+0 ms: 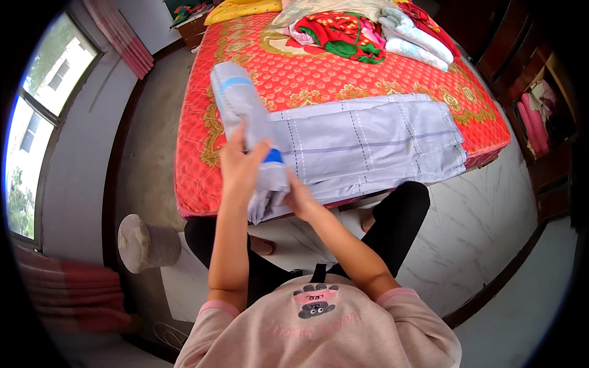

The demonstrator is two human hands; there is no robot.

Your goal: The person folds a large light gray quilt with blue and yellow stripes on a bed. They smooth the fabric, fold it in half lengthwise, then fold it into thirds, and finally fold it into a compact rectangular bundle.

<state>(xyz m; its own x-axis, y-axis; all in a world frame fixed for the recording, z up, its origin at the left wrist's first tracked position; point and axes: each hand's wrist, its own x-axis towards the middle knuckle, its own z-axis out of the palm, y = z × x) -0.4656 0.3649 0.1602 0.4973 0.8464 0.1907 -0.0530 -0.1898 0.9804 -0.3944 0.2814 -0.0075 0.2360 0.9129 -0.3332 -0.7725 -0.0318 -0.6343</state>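
A grey-lavender cloth point(368, 142) with dashed black and white lines, like a folded sheet or duvet cover, lies as a long strip across the near part of the bed. Its left end is doubled up into a thick folded bundle point(239, 99) with light-blue and bright-blue bands. My left hand point(244, 156) grips the bundle's left side, thumb across the top; motion blurs it. Lower down, my right hand point(300, 195) holds the bundle's near right edge, its fingertips partly hidden by cloth.
The bed's red patterned cover point(198, 133) surrounds the strip. Farther back lie a red-and-green blanket point(343, 37), pale-blue folded bedding point(414, 41) and a yellow cloth point(244, 10). A round stool point(152, 244) stands at left, and an open cabinet point(543, 115) at right.
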